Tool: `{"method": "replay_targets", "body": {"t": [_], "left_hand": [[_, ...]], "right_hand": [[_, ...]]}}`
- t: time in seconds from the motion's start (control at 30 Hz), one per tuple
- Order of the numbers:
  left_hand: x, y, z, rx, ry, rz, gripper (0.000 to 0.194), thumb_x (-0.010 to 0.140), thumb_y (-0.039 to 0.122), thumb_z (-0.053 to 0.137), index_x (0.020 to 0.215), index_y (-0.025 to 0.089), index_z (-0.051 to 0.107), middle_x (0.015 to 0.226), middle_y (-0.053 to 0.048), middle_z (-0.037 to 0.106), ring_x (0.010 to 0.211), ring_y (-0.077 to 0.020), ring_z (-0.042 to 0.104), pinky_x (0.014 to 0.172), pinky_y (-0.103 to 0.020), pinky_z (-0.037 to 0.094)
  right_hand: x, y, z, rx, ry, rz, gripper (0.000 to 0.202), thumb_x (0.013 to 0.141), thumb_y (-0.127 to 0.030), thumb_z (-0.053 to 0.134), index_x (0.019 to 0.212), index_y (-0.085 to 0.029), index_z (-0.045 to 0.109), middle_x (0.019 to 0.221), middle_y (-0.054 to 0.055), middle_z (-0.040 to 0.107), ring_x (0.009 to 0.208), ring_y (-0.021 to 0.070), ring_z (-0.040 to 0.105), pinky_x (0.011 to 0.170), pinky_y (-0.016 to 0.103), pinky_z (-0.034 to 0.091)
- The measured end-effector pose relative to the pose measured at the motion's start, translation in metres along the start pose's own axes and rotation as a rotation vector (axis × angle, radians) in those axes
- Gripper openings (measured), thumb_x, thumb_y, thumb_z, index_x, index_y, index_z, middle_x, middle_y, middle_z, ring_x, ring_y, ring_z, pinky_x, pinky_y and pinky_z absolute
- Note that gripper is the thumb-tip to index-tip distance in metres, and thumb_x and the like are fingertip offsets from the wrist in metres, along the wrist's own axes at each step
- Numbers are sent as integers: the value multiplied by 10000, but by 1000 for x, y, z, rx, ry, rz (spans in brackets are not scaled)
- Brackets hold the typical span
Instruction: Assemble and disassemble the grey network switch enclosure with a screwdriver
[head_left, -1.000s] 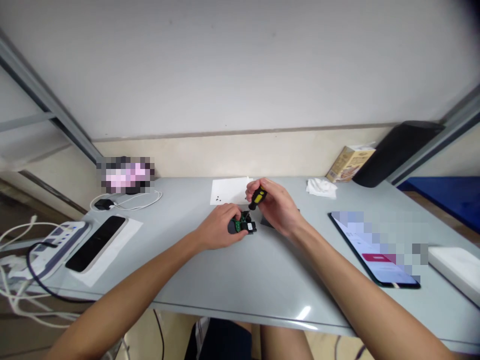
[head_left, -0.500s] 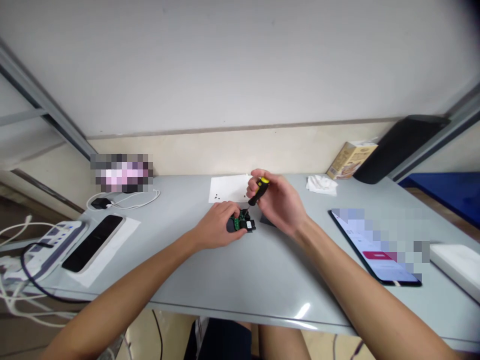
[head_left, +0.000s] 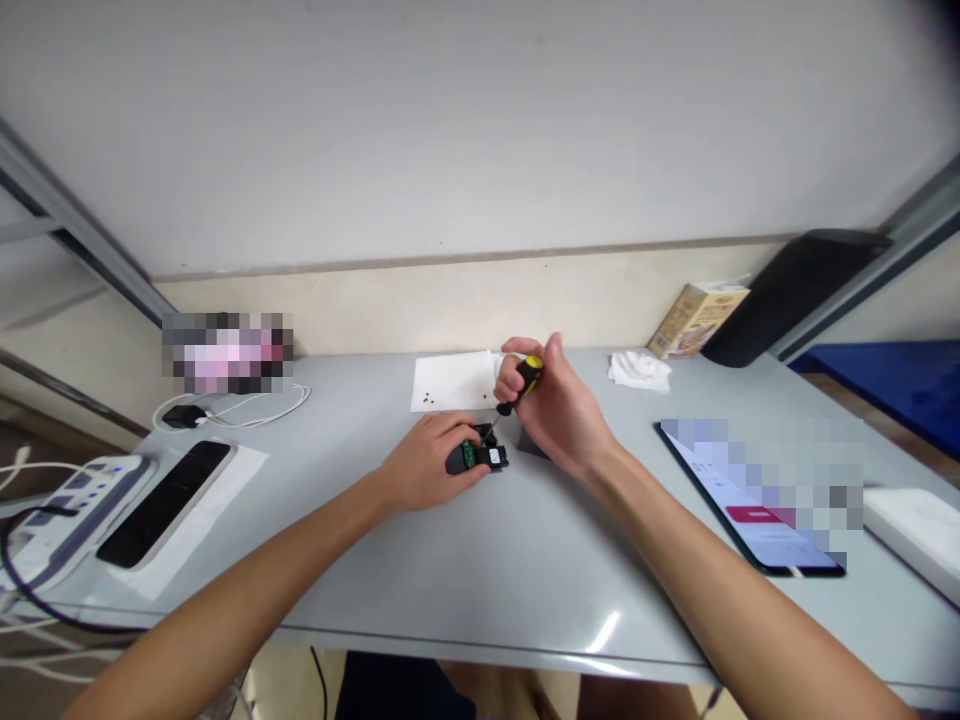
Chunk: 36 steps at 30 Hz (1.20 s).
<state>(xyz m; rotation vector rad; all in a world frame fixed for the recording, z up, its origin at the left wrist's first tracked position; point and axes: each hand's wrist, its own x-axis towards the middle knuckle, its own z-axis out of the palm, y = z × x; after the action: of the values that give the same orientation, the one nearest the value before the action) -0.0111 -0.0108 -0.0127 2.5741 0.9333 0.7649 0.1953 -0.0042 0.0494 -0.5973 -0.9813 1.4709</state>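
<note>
A small opened black device (head_left: 493, 458) with a green circuit board lies on the grey table, its casing off on top. My left hand (head_left: 424, 462) is closed around its left end, thumb on the near side and fingers on the far side. In my right hand (head_left: 564, 420) is a black and yellow screwdriver (head_left: 531, 374), gripped by curled fingers while the thumb points up. Its shaft slants down to the left, and the tip reaches the circuit board; exact contact is too small to tell. A dark flat piece (head_left: 529, 443) lies partly hidden beneath my right hand.
Behind the device, a white paper (head_left: 454, 380) carries several tiny dark screws. A tablet (head_left: 750, 500) and a white box (head_left: 915, 535) lie at right. Crumpled tissue (head_left: 640, 370) and a carton (head_left: 697, 320) stand farther back. A phone (head_left: 169, 505) and power strip (head_left: 82, 510) occupy the left.
My right thumb has lifted away from the screwdriver handle, which leans slightly more to the right. My left hand still holds the device. The whole view has shifted a little.
</note>
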Motion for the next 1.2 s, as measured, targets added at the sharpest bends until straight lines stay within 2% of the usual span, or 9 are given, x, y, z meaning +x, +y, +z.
{"method": "replay_targets", "body": {"t": [0.13, 0.23, 0.33, 0.43, 0.53, 0.73, 0.87, 0.97, 1.2], "left_hand": [[1, 1, -1, -16, -19, -19, 211, 935, 342, 731, 1076, 246, 606, 1299, -83, 721, 1201, -280, 682, 1056, -485, 520], [2, 2, -2, -26, -25, -35, 237, 926, 344, 738, 1093, 249, 601, 1252, -72, 733, 1168, -274, 689, 1046, -474, 523], [2, 2, -1, -21, -24, -37, 262, 920, 351, 744, 1116, 246, 606, 1255, -75, 728, 1162, -272, 688, 1047, -467, 520], [1, 1, 1, -15, -14, -25, 240, 917, 356, 754, 1081, 241, 623, 1267, -73, 725, 1161, -265, 690, 1048, -458, 521], [0, -1, 3, 22, 6, -21, 188, 921, 363, 756, 1006, 234, 649, 1291, -73, 722, 1178, -264, 692, 1063, -456, 520], [0, -1, 1, 73, -5, -16, 190, 934, 384, 746, 1036, 240, 675, 1299, -76, 731, 1195, -274, 695, 1072, -469, 532], [-1, -2, 2, 76, 6, 10, 206, 941, 392, 743, 1074, 245, 684, 1306, -81, 732, 1199, -275, 698, 1072, -471, 535], [-1, -4, 4, 79, 15, 8, 217, 943, 394, 749, 1090, 246, 691, 1291, -78, 740, 1188, -276, 702, 1061, -469, 537], [3, -5, -2, 6, -5, 40, 177, 932, 375, 765, 1001, 229, 693, 1288, -78, 735, 1154, -266, 709, 1055, -463, 539]], "right_hand": [[-1, -1, -3, -21, -10, 6, 287, 834, -517, 828, 867, -267, 692, 924, 22, 645, 881, 182, 609, 849, 336, 511], [-1, -1, -4, -36, 23, 11, 411, 740, -492, 924, 773, -262, 585, 969, 9, 684, 920, 189, 646, 868, 346, 524], [0, 1, -4, -34, 39, -3, 517, 726, -566, 923, 757, -264, 504, 699, -48, 521, 652, 141, 511, 691, 310, 483], [1, 1, -3, -22, 27, 4, 441, 812, -686, 796, 873, -288, 616, 648, -61, 393, 584, 140, 403, 629, 315, 443], [0, 2, -3, 5, -6, 35, 396, 884, -658, 724, 1019, -285, 718, 770, -13, 533, 723, 166, 537, 742, 335, 493], [-4, 1, 2, -61, 45, -28, 354, 751, -466, 909, 842, -270, 629, 1069, 14, 713, 1037, 198, 668, 923, 350, 512], [-3, 2, 1, -29, 41, -3, 487, 754, -489, 920, 825, -276, 487, 753, -54, 611, 707, 147, 594, 732, 315, 493], [-1, 2, -1, -18, 27, -21, 411, 839, -641, 793, 918, -299, 580, 643, -71, 436, 586, 139, 451, 641, 311, 449], [2, 2, -2, -56, 74, -52, 346, 754, -514, 889, 898, -271, 688, 987, 7, 703, 966, 184, 664, 897, 332, 510]]}}
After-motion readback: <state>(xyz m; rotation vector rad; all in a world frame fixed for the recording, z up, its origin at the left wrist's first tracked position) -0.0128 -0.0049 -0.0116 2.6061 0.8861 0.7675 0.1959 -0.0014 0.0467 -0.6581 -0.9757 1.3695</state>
